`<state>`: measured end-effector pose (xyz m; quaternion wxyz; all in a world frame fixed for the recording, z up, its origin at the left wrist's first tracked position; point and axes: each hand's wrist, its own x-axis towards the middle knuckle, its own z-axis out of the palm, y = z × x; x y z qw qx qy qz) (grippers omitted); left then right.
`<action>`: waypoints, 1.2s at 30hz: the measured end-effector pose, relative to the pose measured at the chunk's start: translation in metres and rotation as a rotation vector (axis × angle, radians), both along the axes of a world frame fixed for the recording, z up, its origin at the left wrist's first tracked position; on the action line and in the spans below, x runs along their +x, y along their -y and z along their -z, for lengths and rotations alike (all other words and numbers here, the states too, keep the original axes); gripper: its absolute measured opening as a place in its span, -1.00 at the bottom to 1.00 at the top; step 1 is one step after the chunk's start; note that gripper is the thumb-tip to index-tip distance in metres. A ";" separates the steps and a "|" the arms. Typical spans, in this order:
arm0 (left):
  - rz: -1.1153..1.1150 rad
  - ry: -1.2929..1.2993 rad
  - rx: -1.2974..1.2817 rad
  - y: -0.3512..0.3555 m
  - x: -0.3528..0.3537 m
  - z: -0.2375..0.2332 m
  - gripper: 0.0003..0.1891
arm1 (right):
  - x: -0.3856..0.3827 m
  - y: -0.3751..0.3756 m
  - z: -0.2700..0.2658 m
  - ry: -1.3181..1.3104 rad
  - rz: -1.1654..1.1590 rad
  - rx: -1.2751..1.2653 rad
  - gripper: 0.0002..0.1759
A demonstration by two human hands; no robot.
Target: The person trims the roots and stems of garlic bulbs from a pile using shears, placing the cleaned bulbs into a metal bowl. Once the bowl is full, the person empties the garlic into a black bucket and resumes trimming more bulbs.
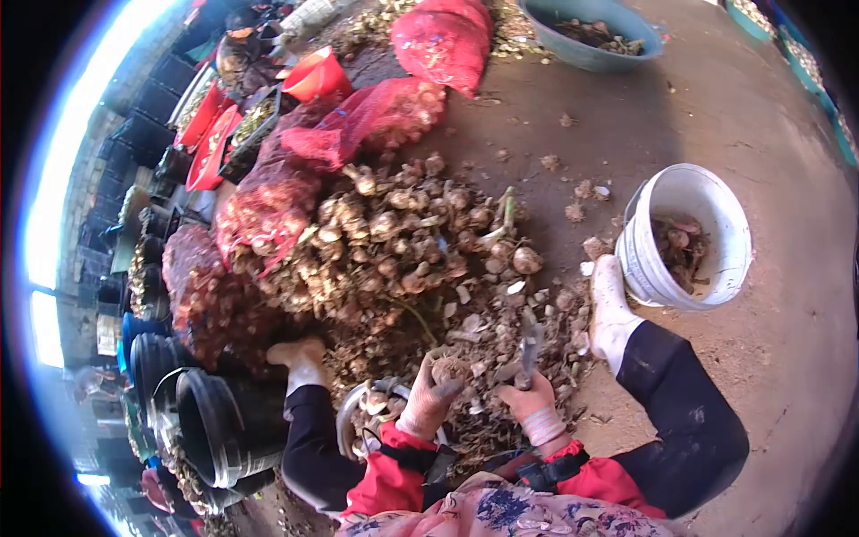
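My left hand (429, 396), in a soiled glove, holds a brownish bulb (450, 370) with its rooty side up. My right hand (530, 398) grips a metal blade tool (531, 345) that points upward, a short way right of the bulb and apart from it. Both hands are low in the middle of the view, over a litter of roots and trimmings (488, 430). Beyond them lies a large heap of bulbs with dry stems (403, 224). Under my left wrist, a pale-rimmed container (347, 421) is partly hidden.
A white bucket (633, 255) with scraps stands right of my right foot. Red mesh sacks (268, 201) line the heap's left side. Black buckets (201, 430) lie lower left. A green basin (586, 55) is at the top, and a person (240, 63) sits upper left.
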<state>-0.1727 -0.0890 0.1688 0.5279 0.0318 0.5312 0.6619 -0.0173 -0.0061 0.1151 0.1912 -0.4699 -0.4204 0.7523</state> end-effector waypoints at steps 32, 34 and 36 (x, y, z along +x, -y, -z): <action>-0.380 -0.033 0.354 0.115 0.031 -0.053 -0.32 | 0.001 0.048 -0.023 -0.073 -0.540 0.405 -0.75; -0.375 -0.007 0.347 0.116 0.031 -0.051 -0.33 | -0.006 0.059 -0.026 -0.103 -0.640 0.584 -0.71; -0.391 -0.051 0.297 0.113 0.035 -0.051 -0.33 | -0.015 0.062 -0.032 -0.065 -0.669 0.654 -0.71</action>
